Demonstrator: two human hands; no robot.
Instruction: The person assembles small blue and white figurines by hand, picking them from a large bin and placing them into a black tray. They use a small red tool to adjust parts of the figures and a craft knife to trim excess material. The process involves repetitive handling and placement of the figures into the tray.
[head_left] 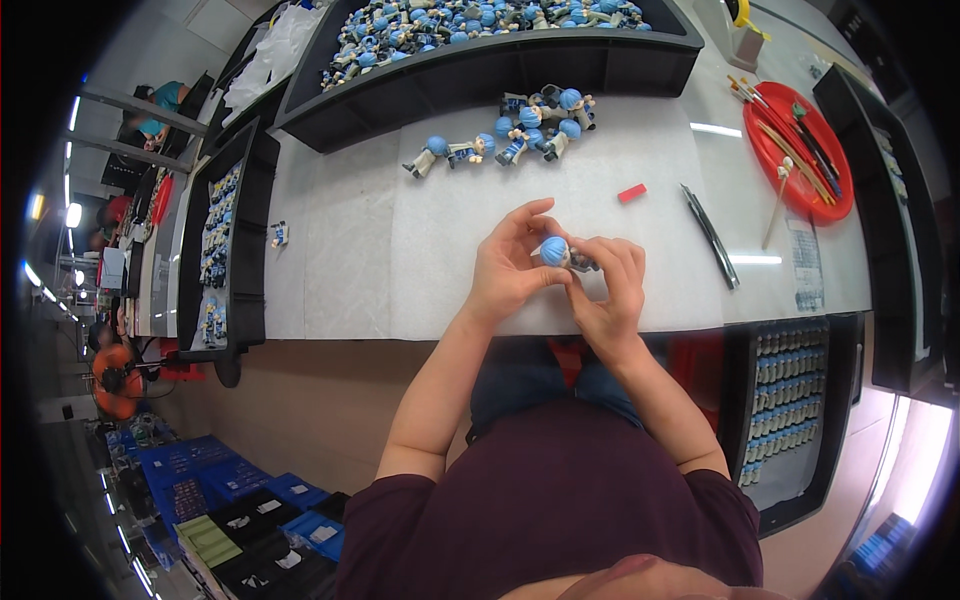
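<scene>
Item: one small blue-haired figurine (553,252), held above the near part of the counter (335,255), in front of the person's torso. Head is toward L hand, lower body toward R; finer detail partly hidden by the grip.

L hand (505,265): fingers clamped on figurine at head end, thumb on near side. R hand (612,290): fingers clamped on its lower-body end. Both hands hold same pc.

Beneath: pale sheet (440,235) on counter. Beyond hands, approx. centre: loose cluster of similar figurines (530,130), some touching, lying at mixed angles. One single fig. (279,235) lies well apart, at L, near a black tray (258,190) holding more figs.

R of hands: small red block (632,193); dark pen-like tool (710,237), lying diagonally; red dish (848,190) w/ brushes and sticks (800,145), one light-tipped stick (775,205) reaching over its rim.

Far side: large black bin (490,75) heaped w/ figs. Far R: another black tray (850,190), contents partly seen. Below counter level, R: black crate (738,385) w/ figs in rows. Background L: orange fan (115,382), blue bins (200,465).
</scene>
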